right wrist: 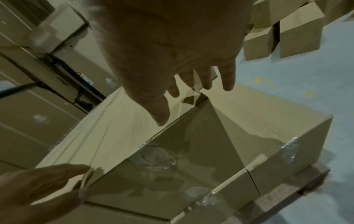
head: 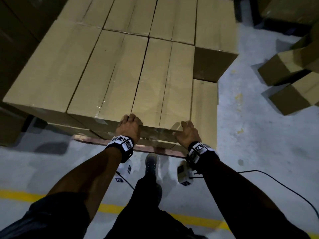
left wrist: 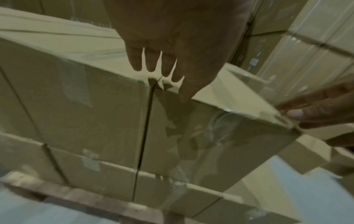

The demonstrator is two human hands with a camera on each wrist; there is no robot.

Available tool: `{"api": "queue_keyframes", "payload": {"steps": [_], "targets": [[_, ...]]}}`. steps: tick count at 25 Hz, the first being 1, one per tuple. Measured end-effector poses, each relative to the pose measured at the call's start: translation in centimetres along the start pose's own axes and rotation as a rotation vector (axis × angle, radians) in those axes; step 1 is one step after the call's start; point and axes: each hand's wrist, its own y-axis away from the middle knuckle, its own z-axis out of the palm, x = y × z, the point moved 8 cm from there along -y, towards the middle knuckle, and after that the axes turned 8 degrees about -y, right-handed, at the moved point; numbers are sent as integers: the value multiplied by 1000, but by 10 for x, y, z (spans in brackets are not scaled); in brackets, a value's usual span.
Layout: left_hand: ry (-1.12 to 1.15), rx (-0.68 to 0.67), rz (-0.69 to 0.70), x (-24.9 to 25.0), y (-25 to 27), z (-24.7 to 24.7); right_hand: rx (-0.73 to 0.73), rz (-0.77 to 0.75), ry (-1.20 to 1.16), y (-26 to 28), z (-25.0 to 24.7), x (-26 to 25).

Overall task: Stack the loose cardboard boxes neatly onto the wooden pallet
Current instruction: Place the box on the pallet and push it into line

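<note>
Two sets of fingers lay nearly straight on one long tan cardboard box (head: 162, 80), the rightmost of the upper layer at the near edge of the stack. The left hand (head: 129, 125) had its fingers (left wrist: 151, 60) spread flat over the box's near left corner, just where the seam against the neighbouring box (head: 110, 75) runs; the right hand (head: 187, 132) rested its straight fingers (right wrist: 206, 77) at the near right corner, thumb down the front face. Neither hand was wrapped round anything; both only touched the carton, as if squaring it.

That box sat on a lower carton above the reddish wooden pallet (head: 148, 150), whose edge showed just below the hands. To its right a lower tan box (head: 204, 107) left a step down.

Judging from this, the main risk was a push from the left hand sliding the box rightward over that step, leaving it overhanging. Uneven pressure could also skew it and open the seam. The glossy tape on the front face looked slippery, so a thumb might slide. Several loose brown boxes (head: 290, 80) lay on the pale concrete floor (head: 250, 135) well apart, not yet stacked, and a black cable (head: 269, 176) near the feet could trip the person.
</note>
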Motion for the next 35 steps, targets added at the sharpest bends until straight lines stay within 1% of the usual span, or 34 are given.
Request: {"api": "queue_keyframes", "payload": {"steps": [2,4,7,10,14,18,21,26,31,34,35], "targets": [[10,62,24,13,18,-16,84,-17,-49,29,-16,1],[5,158,58,28,36,-39,175,-32,-86,55,-38,1],[-17,273,155,57,64,-69,294,-38,-123,89,-75,1],[-14,419,243,89,87,-98,401,-55,-168,118,-109,4],[-4,516,373,136,107,-127,553,-29,-246,155,-147,19],[-13,597,539,183,120,-154,709,37,-322,187,-175,45],[-11,602,652,209,129,-166,766,125,-360,207,-180,64],[40,561,838,258,141,-158,892,244,-429,244,-180,96],[15,490,946,317,151,-138,958,361,-472,272,-184,148],[4,473,977,356,150,-132,959,404,-485,274,-191,184],[1,466,993,377,149,-130,964,412,-493,273,-197,200]]}}
